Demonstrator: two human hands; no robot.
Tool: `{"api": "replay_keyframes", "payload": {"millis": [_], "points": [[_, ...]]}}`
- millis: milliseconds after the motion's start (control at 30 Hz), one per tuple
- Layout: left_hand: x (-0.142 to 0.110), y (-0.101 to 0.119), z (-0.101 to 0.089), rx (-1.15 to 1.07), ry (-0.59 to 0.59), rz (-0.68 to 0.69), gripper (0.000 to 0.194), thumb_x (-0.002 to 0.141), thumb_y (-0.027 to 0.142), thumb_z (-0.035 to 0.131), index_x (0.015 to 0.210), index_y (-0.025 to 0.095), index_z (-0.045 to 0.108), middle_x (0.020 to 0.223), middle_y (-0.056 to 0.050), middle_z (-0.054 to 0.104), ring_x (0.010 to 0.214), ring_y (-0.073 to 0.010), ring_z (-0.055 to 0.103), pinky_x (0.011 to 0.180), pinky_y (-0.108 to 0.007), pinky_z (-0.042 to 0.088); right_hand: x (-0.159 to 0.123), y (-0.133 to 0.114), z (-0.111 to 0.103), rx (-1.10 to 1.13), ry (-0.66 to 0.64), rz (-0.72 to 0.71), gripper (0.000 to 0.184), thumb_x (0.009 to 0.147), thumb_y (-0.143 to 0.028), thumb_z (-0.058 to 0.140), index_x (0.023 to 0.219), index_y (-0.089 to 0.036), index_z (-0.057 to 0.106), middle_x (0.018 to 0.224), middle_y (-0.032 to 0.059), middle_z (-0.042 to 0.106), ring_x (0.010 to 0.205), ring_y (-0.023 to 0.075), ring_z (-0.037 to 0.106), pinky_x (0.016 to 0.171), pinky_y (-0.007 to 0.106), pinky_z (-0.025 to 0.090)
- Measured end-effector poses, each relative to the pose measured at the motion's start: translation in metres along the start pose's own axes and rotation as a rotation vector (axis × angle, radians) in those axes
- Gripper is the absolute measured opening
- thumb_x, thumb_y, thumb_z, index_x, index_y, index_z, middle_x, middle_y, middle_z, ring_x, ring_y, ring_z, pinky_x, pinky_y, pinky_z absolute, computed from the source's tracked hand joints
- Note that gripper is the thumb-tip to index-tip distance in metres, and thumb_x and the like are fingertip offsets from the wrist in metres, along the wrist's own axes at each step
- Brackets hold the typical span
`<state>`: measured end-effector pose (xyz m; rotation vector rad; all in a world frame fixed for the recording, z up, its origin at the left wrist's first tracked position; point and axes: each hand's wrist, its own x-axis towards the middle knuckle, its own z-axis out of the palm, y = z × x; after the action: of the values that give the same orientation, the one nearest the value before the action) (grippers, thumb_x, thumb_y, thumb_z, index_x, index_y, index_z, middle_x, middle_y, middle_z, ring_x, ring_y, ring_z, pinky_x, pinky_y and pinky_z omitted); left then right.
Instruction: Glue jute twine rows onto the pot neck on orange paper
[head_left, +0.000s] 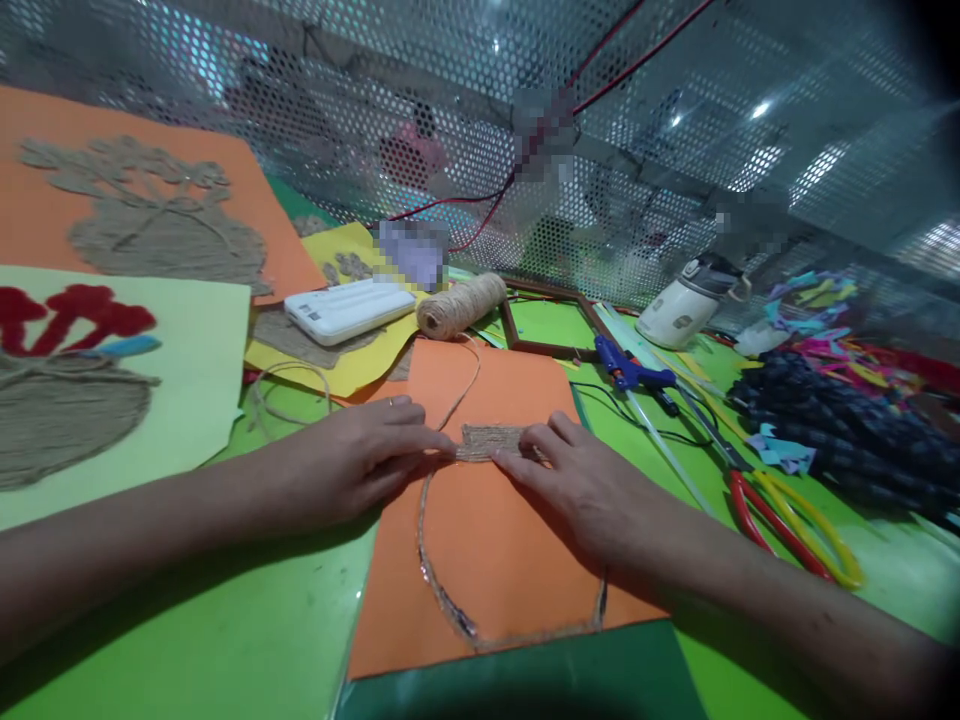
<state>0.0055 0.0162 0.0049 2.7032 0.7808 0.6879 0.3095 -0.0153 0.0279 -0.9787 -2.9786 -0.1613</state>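
An orange paper sheet lies in front of me on the green table. A small patch of glued jute twine sits near its top, and a twine outline curves down the sheet. My left hand lies flat, its fingertips pressing the patch's left end. My right hand presses the patch's right end with stretched fingers. A loose strand runs from the patch up to a jute twine spool.
Finished twine pictures on orange and pale yellow paper lie at left. A white power bank, wooden frame, blue glue gun, white bottle, scissors and paper scraps crowd the back and right.
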Motion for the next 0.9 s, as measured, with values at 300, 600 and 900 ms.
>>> {"api": "replay_keyframes", "payload": {"millis": [300, 600, 900], "points": [[-0.0049, 0.0020, -0.0026, -0.046, 0.036, -0.022, 0.024, 0.103, 0.017, 0.053, 0.094, 0.020, 0.075, 0.083, -0.002, 0.066, 0.075, -0.0143, 0.062, 0.065, -0.024, 0.046, 0.0044, -0.0025, -0.0020, -0.027, -0.018, -0.039, 0.065, 0.094, -0.003, 0.057, 0.156, -0.022, 0.048, 0.112, 0.0121, 0.060, 0.090, 0.0277, 0.042, 0.073, 0.039, 0.032], [-0.0061, 0.0030, -0.0007, 0.018, 0.031, 0.018, 0.027, 0.105, 0.015, 0.051, 0.094, 0.019, 0.075, 0.082, -0.004, 0.063, 0.072, -0.0157, 0.058, 0.062, -0.027, 0.042, 0.0046, 0.0009, 0.0026, -0.042, -0.017, -0.071, 0.058, 0.100, -0.005, 0.056, 0.156, -0.022, 0.049, 0.113, 0.0128, 0.062, 0.093, 0.0288, 0.045, 0.075, 0.041, 0.036], [-0.0075, 0.0056, -0.0020, 0.116, 0.013, 0.117, 0.030, 0.107, 0.015, 0.048, 0.109, 0.017, 0.078, 0.086, -0.008, 0.066, 0.073, -0.0186, 0.062, 0.061, -0.030, 0.046, 0.0040, 0.0007, 0.0043, -0.021, -0.012, -0.075, 0.060, 0.100, -0.004, 0.054, 0.158, -0.020, 0.047, 0.112, 0.0133, 0.062, 0.089, 0.0289, 0.044, 0.076, 0.043, 0.036]]}}
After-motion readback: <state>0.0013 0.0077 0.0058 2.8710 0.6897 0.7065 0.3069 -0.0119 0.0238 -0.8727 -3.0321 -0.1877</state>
